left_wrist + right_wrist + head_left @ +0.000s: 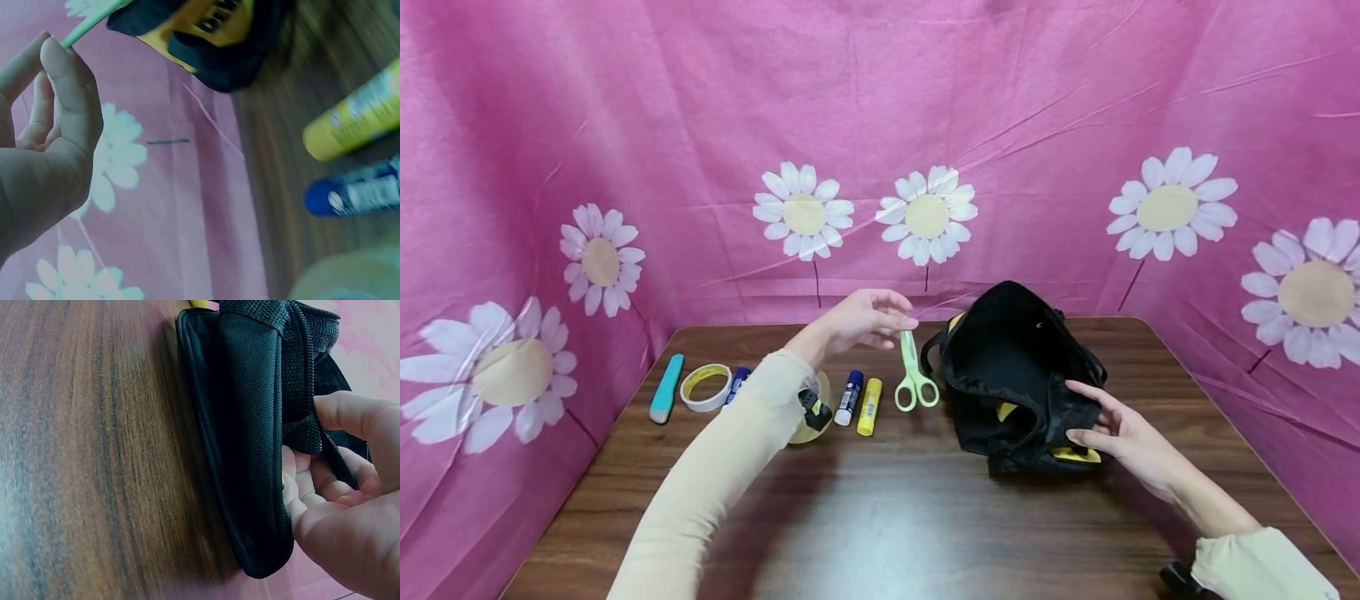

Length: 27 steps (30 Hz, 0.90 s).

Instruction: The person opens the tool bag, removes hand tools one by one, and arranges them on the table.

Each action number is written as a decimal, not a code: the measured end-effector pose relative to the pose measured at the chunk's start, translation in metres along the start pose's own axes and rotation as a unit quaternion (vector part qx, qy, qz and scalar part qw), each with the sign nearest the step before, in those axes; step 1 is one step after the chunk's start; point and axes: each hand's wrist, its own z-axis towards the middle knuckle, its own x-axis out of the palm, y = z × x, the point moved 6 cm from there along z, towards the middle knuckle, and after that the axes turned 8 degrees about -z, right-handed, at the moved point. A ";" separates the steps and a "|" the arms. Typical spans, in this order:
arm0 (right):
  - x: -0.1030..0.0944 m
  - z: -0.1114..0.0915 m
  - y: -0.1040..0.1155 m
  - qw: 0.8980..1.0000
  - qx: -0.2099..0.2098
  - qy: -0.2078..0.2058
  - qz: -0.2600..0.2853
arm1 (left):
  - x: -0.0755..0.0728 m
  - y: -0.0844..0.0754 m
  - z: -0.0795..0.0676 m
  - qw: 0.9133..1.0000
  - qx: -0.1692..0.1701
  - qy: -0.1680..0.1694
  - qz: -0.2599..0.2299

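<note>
My left hand (867,320) pinches a pair of light green scissors (911,371) by the blade end between thumb and fingertips. The handle loops hang downward, left of the black bag (1000,367). In the left wrist view only a green strip of the scissors (90,24) shows at the fingertips. The bag has yellow parts and its mouth gapes open toward me. My right hand (1123,437) grips the bag's right edge; in the right wrist view thumb and fingers curl about the zippered rim (307,381). Some right fingertips are hidden behind the fabric.
A yellow glue stick (869,407) and a blue-and-white glue stick (849,398) lie left of the scissors. Farther left are a tape roll (815,425) partly behind my sleeve, another blue stick (737,383), a yellow-lined tape roll (706,387) and a teal cutter (666,388). Pink flowered cloth (865,100) hangs behind.
</note>
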 end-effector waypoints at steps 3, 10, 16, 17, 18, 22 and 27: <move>0.000 0.000 0.000 1.000 -0.003 0.000 0.001 | -0.008 0.013 -0.001 1.000 -0.014 0.004 0.011; 0.000 0.000 0.001 1.000 0.007 -0.002 -0.013 | -0.021 0.043 0.004 0.999 -0.046 -0.004 0.013; -0.001 -0.001 -0.002 1.000 0.019 0.000 -0.021 | -0.020 0.052 0.007 0.998 -0.059 0.000 0.027; -0.001 -0.001 -0.003 0.999 0.021 -0.001 -0.025 | -0.020 0.053 0.008 0.998 -0.060 0.003 0.031; -0.002 -0.002 -0.003 0.999 0.023 -0.002 -0.027 | -0.019 0.054 0.009 0.998 -0.062 0.005 0.033; -0.003 -0.002 -0.004 0.999 0.026 0.002 -0.029 | -0.019 0.060 0.013 0.997 -0.065 0.008 0.045; -0.003 0.002 -0.004 0.999 0.024 0.003 -0.029 | -0.023 0.067 0.018 0.994 -0.060 0.004 0.091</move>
